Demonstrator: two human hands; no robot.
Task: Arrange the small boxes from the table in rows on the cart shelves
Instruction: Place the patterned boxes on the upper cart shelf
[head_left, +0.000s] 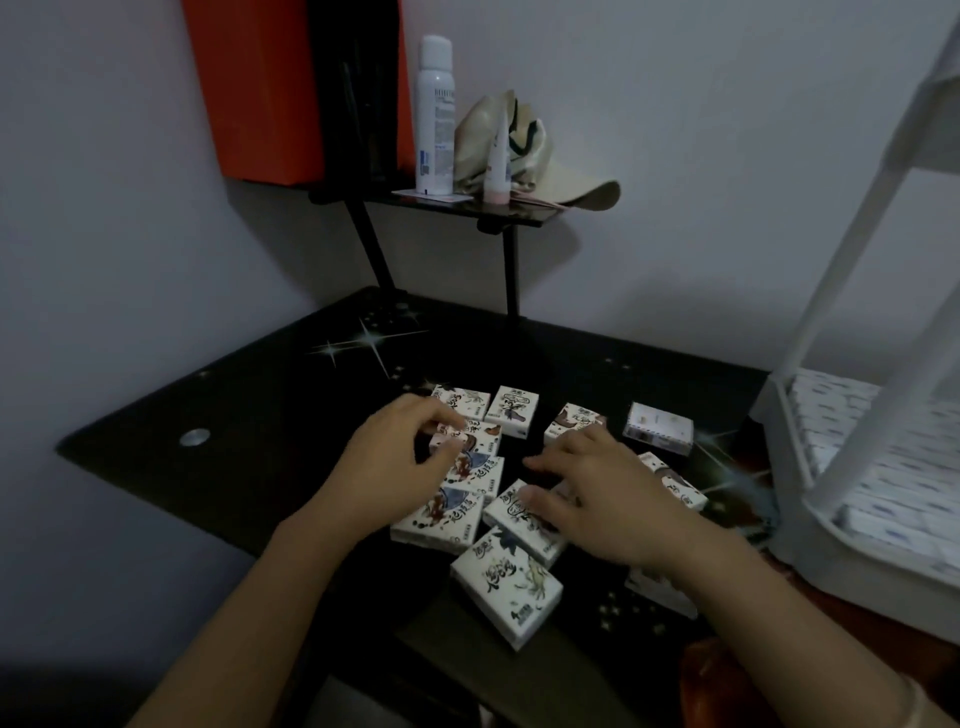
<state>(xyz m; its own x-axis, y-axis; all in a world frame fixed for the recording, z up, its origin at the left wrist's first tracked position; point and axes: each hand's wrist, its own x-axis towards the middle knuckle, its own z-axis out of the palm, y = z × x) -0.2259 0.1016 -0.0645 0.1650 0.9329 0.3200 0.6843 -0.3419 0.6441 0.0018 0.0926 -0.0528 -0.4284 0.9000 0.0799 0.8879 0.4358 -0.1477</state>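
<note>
Several small white boxes with printed pictures lie scattered on the black table (249, 415). My left hand (395, 462) hovers over a stack of boxes (467, 467) left of centre, fingers curled down, thumb and fingertips touching the top box. My right hand (602, 493) lies spread over the boxes on the right, fingers fairly straight, fingertips resting on one box (519, 514). Another box (506, 584) lies nearest me, and a plainer white box (658, 428) sits apart at the far right. The white cart (872, 467) stands at the right, its shelf lined with rows of boxes.
A raised black shelf (498, 208) at the back carries a white spray bottle (435, 117), a small tube (497, 161) and a beige cap (556, 166). An orange box (260, 88) hangs on the wall. The cart's white posts (852, 249) slant beside the table's right edge.
</note>
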